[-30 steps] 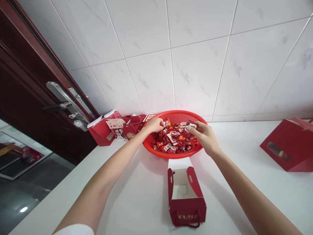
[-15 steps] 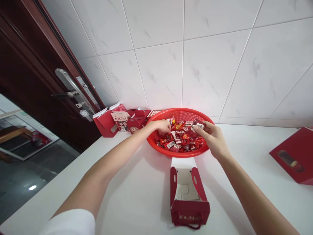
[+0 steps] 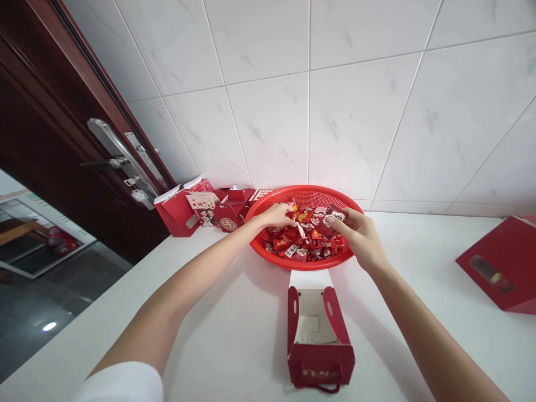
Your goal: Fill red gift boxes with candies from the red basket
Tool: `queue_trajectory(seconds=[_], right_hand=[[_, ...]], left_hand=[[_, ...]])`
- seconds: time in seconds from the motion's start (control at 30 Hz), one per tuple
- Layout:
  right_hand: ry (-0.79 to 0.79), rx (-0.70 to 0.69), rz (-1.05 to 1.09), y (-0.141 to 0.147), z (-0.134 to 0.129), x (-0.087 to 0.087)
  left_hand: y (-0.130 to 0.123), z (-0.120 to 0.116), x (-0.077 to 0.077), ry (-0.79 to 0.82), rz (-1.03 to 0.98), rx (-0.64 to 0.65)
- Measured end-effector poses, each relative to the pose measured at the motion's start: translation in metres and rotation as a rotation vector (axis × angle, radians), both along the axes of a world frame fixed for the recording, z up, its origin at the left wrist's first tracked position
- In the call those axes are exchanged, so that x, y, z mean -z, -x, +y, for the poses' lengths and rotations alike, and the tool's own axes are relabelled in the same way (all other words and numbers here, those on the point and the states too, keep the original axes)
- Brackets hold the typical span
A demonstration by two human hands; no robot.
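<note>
A red plastic basket (image 3: 299, 263) holds a heap of small wrapped candies (image 3: 288, 251) in red, white and yellow. My left hand (image 3: 278, 215) reaches over its left side, fingers closed at the tips on a wrapped candy (image 3: 300, 230) with a whitish face. At the right rim my right hand (image 3: 359, 233) pinches a dark red candy packet (image 3: 335, 215) with a white label between thumb and fingers. In front of the basket stands an open dark red gift box (image 3: 321, 357), its white inside bare and its rope handle facing me.
Several red gift boxes (image 3: 232, 209) stand against the tiled wall left of the basket. Another red box (image 3: 500, 265) with an oval window lies at the far right of the white table (image 3: 234, 346). A dark wooden door (image 3: 62, 111) with a metal handle is at the left.
My left hand has lifted slightly from the heap, and a whitish candy now shows at its fingertips. The right hand keeps its packet. The whole view has shifted a little.
</note>
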State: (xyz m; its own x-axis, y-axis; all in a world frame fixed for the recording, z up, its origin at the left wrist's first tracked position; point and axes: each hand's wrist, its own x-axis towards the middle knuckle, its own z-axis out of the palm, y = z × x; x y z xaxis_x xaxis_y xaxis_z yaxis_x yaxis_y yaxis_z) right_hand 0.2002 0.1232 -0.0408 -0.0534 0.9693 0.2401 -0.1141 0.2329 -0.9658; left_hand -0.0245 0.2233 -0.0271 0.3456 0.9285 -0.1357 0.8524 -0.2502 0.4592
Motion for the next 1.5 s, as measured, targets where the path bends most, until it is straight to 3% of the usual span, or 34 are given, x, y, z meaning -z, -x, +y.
queue_trajectory(seconds=[0.3,0.67,0.9,1.5], right_hand=[[0.018,-0.018,0.035,0.001,0.000,0.000],[0.010,-0.018,0.025,0.000,0.000,0.000],[-0.006,-0.012,-0.008,0.000,0.001,0.001],[-0.011,0.002,-0.021,0.000,0.000,0.002]], left_hand=[[0.005,0.007,0.010,-0.003,-0.319,-0.051],[0.006,0.007,0.008,0.018,-0.457,-0.144],[0.006,0.011,0.012,0.032,-0.407,-0.157],[0.010,0.007,0.016,-0.074,-0.054,-0.121]])
